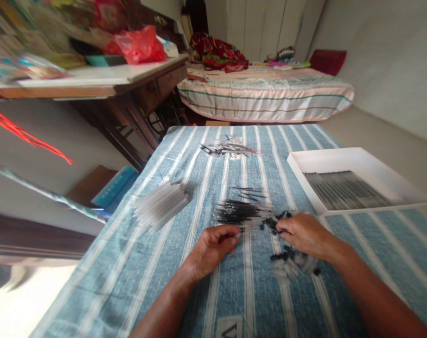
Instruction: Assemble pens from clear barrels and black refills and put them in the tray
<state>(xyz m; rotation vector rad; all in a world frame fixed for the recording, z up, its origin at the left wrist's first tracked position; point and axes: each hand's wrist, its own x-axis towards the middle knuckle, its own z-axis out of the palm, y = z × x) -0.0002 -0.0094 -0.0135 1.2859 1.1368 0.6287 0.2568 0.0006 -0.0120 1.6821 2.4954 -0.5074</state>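
Note:
My left hand [216, 246] is closed in a pinch at the near edge of a pile of thin black rods [237, 212]; whatever lies between its fingertips is too small to make out. My right hand [301, 234] reaches into a heap of small black pieces [270, 224], its fingers pressed together at the heap, their contents hidden. Just below it lie translucent caps [291, 267] mixed with black ones. A bundle of clear tubes [164, 204] rests to the left. The white box [301, 180] at the right holds a row of dark-filled tubes [345, 190].
Blue striped cloth [185, 281] covers the table. Farther back lies a loose pile of thin parts [229, 148]. A side table [135, 75] with a red plastic bag [143, 44] stands at the left, and a bed [266, 96] is beyond.

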